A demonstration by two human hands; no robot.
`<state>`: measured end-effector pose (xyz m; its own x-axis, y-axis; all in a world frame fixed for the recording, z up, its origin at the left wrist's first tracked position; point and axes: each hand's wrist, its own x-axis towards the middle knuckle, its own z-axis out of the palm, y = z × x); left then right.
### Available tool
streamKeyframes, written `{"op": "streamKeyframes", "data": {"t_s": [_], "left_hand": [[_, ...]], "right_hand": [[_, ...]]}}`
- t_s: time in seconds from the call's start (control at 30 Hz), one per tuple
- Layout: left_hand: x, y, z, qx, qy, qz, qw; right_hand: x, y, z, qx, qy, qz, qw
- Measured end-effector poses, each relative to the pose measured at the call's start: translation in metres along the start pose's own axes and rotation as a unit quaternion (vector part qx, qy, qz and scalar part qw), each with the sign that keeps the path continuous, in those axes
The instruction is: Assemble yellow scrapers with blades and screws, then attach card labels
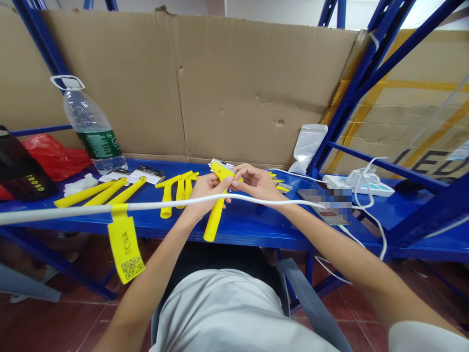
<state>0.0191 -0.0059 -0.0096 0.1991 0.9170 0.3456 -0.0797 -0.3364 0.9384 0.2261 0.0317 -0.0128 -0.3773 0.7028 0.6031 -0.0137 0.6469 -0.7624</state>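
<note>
A yellow T-shaped scraper (216,215) is held above the table's front edge, its round handle pointing down toward me. My left hand (205,191) grips it where head and handle meet, fingers wrapped behind it. The fingers of my right hand (252,180) are bent and pressed against the right end of the scraper's head; whether they pinch some small part I cannot make out. Left of my hands, several yellow T-shaped pieces (166,198) lie on the blue table (252,227). Further left are yellow handles (104,191) beside black-and-white cards (146,173).
A white cable (164,205) with a yellow tag (126,249) crosses in front of my forearms. A water bottle (95,132) stands back left near a red bag (54,154). At right are a phone (326,208), a power strip (373,187) and a white packet (308,146). Cardboard (256,88) walls the back.
</note>
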Motion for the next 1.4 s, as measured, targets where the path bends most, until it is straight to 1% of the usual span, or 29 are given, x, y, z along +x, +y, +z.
{"op": "streamKeyframes", "data": {"t_s": [0.17, 0.33, 0.43, 0.53, 0.7, 0.8, 0.9, 1.03, 1.23, 1.33, 1.37, 1.4], "left_hand": [[0.001, -0.002, 0.000, 0.006, -0.003, 0.001, 1.000], [0.000, 0.000, 0.001, 0.008, -0.006, 0.001, 1.000], [-0.001, 0.001, 0.001, 0.008, -0.007, 0.003, 1.000], [-0.002, 0.001, 0.002, 0.006, -0.006, 0.000, 1.000], [-0.002, 0.001, 0.002, 0.010, -0.009, -0.009, 1.000], [-0.002, 0.000, 0.002, 0.011, -0.013, -0.018, 1.000], [-0.001, 0.001, 0.002, 0.011, -0.011, -0.023, 1.000], [-0.003, 0.003, 0.002, 0.000, -0.006, -0.021, 1.000], [-0.003, 0.004, -0.003, -0.065, -0.033, -0.045, 0.996], [-0.002, 0.006, -0.004, -0.088, -0.032, -0.059, 0.994], [-0.002, 0.008, -0.004, -0.091, -0.030, -0.059, 0.994], [-0.002, 0.009, -0.005, -0.092, -0.028, -0.058, 0.994]], "right_hand": [[0.002, 0.001, -0.001, 0.024, 0.028, -0.007, 0.999], [0.005, -0.001, -0.002, 0.057, 0.030, 0.023, 0.998], [0.006, -0.001, -0.003, 0.085, 0.032, 0.059, 0.994], [0.006, -0.002, -0.003, 0.130, 0.035, 0.111, 0.985], [0.005, -0.010, -0.004, 0.224, -0.001, 0.216, 0.950], [0.004, -0.014, -0.004, 0.238, -0.015, 0.250, 0.938], [0.003, -0.013, -0.003, 0.229, -0.024, 0.248, 0.941], [0.004, -0.009, -0.004, 0.217, -0.021, 0.238, 0.947], [0.004, -0.012, -0.003, 0.220, -0.026, 0.220, 0.950], [0.004, -0.012, -0.001, 0.216, -0.029, 0.209, 0.953], [0.004, -0.010, -0.001, 0.203, -0.022, 0.204, 0.957], [0.005, -0.007, -0.002, 0.170, -0.014, 0.193, 0.966]]}}
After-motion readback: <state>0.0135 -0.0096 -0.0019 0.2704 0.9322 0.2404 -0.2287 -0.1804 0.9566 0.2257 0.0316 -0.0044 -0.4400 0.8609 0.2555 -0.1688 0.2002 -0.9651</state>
